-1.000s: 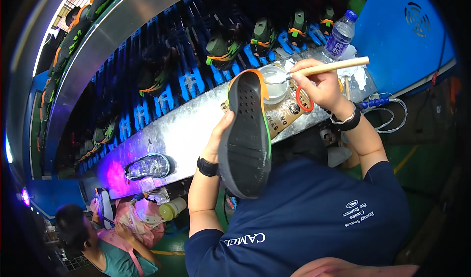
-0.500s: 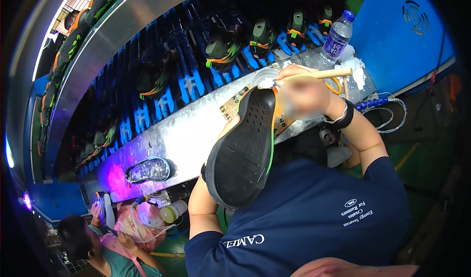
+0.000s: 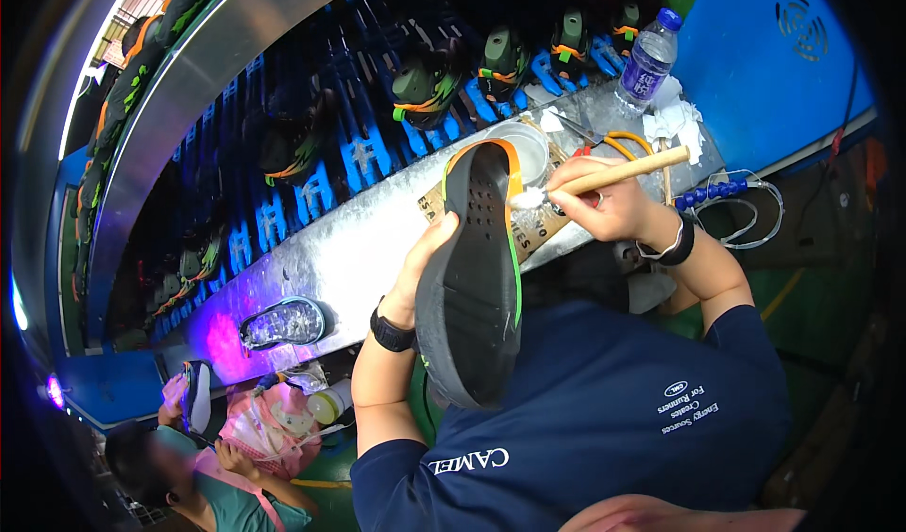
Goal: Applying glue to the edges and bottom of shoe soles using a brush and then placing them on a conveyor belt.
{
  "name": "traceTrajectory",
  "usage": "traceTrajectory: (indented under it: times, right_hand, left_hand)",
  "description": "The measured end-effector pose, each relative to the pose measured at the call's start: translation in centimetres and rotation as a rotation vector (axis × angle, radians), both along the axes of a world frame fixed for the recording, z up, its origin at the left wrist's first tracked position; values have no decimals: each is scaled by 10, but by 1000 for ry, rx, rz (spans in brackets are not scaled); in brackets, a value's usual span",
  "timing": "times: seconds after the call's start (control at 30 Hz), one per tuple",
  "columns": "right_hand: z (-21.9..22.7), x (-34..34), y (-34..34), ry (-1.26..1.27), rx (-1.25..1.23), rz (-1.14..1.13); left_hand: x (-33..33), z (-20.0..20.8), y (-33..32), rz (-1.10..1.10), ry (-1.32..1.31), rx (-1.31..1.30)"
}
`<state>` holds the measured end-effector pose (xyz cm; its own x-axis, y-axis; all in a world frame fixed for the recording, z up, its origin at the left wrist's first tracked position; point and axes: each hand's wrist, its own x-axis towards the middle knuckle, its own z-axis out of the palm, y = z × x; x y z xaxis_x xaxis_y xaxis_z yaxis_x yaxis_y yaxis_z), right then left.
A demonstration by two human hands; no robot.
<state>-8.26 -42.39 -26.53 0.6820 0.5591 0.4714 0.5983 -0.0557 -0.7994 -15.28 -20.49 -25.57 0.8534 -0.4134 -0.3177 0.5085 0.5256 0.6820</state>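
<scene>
My left hand (image 3: 427, 257) grips the side of a black shoe sole (image 3: 468, 315) with an orange and green edge. The sole is tilted upright, its toe end away from me, with small holes showing in the upper half. In my right hand (image 3: 609, 200) is a wooden-handled brush (image 3: 646, 165), pinched near its bristle end. Its white, wet-looking bristles touch the orange edge on the sole's right side. Just behind the toe end stands a round bowl (image 3: 534, 153), partly hidden by the sole. Printed cardboard (image 3: 536, 235) lies under it on the bench.
A metal bench (image 3: 311, 273) carries another sole (image 3: 285, 324) at left and a water bottle (image 3: 649, 65) at far right. Beside the bottle lie crumpled tissue (image 3: 679, 124) and orange-handled pliers (image 3: 628, 142). Behind runs a rack of several shoes (image 3: 427, 87). A co-worker (image 3: 203, 475) handles a shoe, lower left.
The brush has moved from the bowl to the sole's orange edge. My left hand has turned the sole, showing more of its rim, and the bowl is less covered.
</scene>
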Motion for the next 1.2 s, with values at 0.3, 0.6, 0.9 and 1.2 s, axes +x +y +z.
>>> traceTrajectory:
  times: [0.3,0.6,0.9,1.2]
  right_hand:
    - [-7,17,-1,-126,103,-182]
    - [-11,3,-3,209,206,-99]
    - [-4,-10,-2,95,86,-71]
    - [9,-34,-7,156,90,108]
  left_hand:
    - [-2,4,-3,39,-51,68]
    - [10,4,-1,-35,-201,160]
    - [16,12,-4,-102,-254,275]
    - [30,13,1,-111,-244,303]
